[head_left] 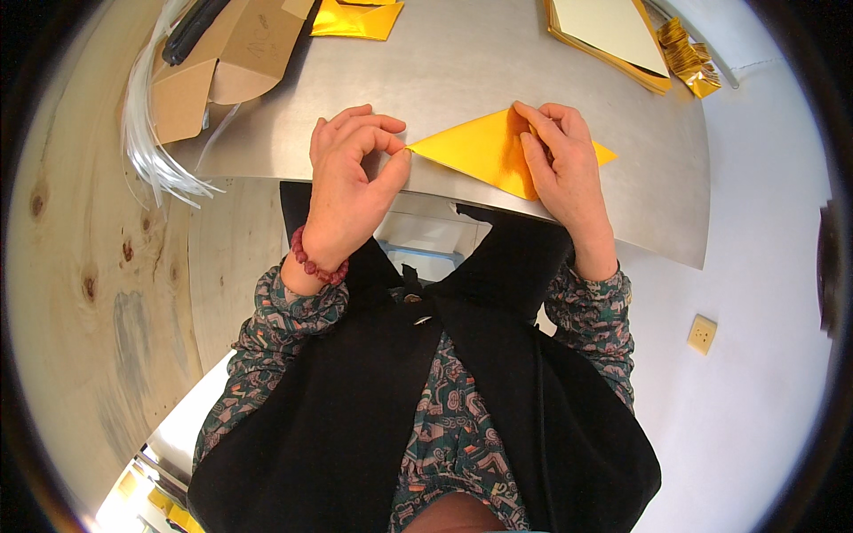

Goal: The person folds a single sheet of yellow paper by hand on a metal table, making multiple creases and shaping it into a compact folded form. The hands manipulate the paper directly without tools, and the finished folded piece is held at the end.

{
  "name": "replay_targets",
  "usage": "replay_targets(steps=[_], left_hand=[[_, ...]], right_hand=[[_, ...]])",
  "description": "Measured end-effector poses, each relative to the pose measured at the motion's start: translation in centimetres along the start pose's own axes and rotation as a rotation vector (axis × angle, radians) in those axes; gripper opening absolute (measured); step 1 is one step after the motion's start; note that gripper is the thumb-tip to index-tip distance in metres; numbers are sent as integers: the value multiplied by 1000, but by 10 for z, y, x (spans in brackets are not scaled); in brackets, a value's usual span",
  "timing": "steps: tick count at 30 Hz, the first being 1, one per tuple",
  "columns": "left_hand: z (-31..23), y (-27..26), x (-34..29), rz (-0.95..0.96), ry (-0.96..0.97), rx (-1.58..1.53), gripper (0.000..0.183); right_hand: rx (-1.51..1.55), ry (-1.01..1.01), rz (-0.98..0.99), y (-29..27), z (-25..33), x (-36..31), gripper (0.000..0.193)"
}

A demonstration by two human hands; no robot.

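Observation:
A gold-yellow paper sheet (480, 151), folded into a triangle, lies flat near the front edge of a grey metal table (462, 62). My left hand (351, 173) pinches the triangle's left tip between thumb and forefinger. A red bead bracelet is on that wrist. My right hand (564, 164) presses down on the sheet's right part, its fingers bent over the upper fold. A small yellow corner sticks out to the right of that hand.
A stack of gold-edged sheets (609, 35) lies at the back right beside crumpled gold pieces (689, 58). Another folded gold piece (355, 18) sits at the back. Brown cardboard (222, 62) and clear plastic strips (147, 133) lie at the left on a wooden surface.

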State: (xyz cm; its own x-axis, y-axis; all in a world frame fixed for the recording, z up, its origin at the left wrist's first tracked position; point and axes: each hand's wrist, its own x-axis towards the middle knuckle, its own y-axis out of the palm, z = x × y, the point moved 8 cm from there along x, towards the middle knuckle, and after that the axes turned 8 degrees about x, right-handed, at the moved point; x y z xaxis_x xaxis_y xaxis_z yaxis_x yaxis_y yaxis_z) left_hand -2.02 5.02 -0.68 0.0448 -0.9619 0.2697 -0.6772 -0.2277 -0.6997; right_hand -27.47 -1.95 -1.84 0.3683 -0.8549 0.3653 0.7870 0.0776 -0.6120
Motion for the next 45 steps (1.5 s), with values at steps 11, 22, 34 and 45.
replay_targets(steps=[11,22,34,45], left_hand=[[2,0,-1,21,40,46,7],[-67,-22,7,-39,340,67,21],[-83,83,-6,427,582,388,71],[-84,91,-5,508,654,440,78]], right_hand=[[-31,-13,27,1,2,0,34],[-26,-83,-56,-3,9,4,30],[315,38,-13,-4,-11,3,35],[259,-111,69,7,50,-38,50]])
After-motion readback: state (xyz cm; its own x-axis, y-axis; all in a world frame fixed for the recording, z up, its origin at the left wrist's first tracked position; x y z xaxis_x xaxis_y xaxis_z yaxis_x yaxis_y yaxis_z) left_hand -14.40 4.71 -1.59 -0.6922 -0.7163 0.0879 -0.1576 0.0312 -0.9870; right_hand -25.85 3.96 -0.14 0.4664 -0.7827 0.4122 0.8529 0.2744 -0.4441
